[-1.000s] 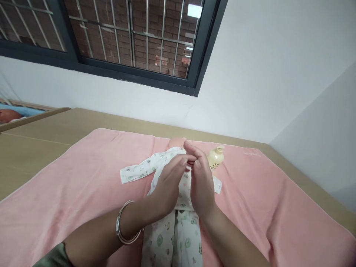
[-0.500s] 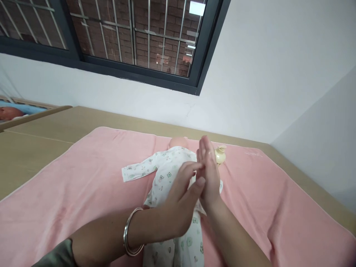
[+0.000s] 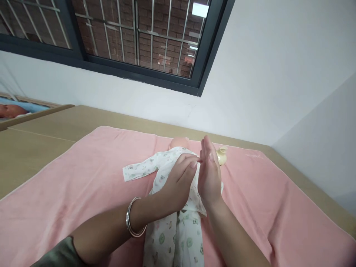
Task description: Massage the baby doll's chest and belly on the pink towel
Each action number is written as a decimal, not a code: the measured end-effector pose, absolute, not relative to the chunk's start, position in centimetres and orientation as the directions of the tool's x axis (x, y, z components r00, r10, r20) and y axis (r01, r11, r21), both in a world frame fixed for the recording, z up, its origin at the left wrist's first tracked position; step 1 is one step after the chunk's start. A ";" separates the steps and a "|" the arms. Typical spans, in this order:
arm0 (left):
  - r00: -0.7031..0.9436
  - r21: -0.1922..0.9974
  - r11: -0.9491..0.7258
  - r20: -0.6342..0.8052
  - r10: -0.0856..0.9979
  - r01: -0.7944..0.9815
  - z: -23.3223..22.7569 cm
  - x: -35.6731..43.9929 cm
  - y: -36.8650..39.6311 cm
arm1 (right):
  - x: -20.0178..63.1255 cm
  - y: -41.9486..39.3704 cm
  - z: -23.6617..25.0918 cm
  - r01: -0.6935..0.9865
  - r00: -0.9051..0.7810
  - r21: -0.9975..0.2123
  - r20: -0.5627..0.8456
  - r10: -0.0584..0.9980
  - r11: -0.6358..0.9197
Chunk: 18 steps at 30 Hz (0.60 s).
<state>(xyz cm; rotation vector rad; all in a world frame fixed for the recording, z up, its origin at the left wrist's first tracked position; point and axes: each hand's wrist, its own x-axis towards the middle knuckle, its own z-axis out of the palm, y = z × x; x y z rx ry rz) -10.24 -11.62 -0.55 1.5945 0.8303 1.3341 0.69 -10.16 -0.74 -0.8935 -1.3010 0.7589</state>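
My left hand point(image 3: 179, 181), with a silver bangle point(image 3: 132, 218) at its wrist, holds nothing; its fingers are stretched and bent toward the other palm. Its fingertips meet the palm side of my right hand point(image 3: 210, 170), which stands upright with fingers extended and also holds nothing. Both hands are above a baby doll point(image 3: 179, 142) lying on its back, dressed in a white printed top point(image 3: 162, 167) and matching trousers point(image 3: 189, 237). The hands cover part of the doll's chest and one sleeve. Just behind my right hand sits a small cream-yellow pouch-shaped object point(image 3: 221, 155).
A pink blanket point(image 3: 91, 178) lies under the doll on a wooden surface point(image 3: 36, 148). Behind it rises a white wall with a dark-framed barred window point(image 3: 139, 68). At far left, another doll point(image 3: 12, 110) lies in a blue-lined bed.
My left hand has slid back along the right palm, and its fingers have come closer together. The right hand stays nearly in place. The doll has not moved.
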 end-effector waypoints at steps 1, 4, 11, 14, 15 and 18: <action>0.186 0.926 -0.375 0.377 0.907 -0.048 -0.5 -10.2 -11.5 | 0.5 -10.3 -0.8 0.036 0.114 -0.880 0.475 0.873 0.474; 0.153 0.936 -0.345 0.352 0.923 -0.073 -0.4 -10.2 -11.3 | 0.1 -10.8 -0.9 0.064 0.064 -0.875 0.483 0.873 0.479; 0.298 0.884 -0.466 0.454 0.839 -0.033 -0.5 -9.6 -12.9 | 1.1 -10.2 -0.8 0.013 0.155 -0.883 0.465 0.872 0.469; 0.293 0.871 -0.490 0.464 0.836 0.018 -0.4 -9.8 -12.7 | 1.2 -10.1 -0.7 0.017 0.154 -0.880 0.472 0.868 0.476; 0.278 0.868 -0.497 0.472 0.837 0.020 -0.4 -9.9 -12.5 | 1.0 -10.1 -0.7 0.016 0.148 -0.878 0.475 0.867 0.479; 0.222 0.884 -0.466 0.461 0.859 -0.032 -0.4 -10.2 -11.7 | 0.0 -10.5 -1.2 0.020 0.130 -0.890 0.455 0.881 0.456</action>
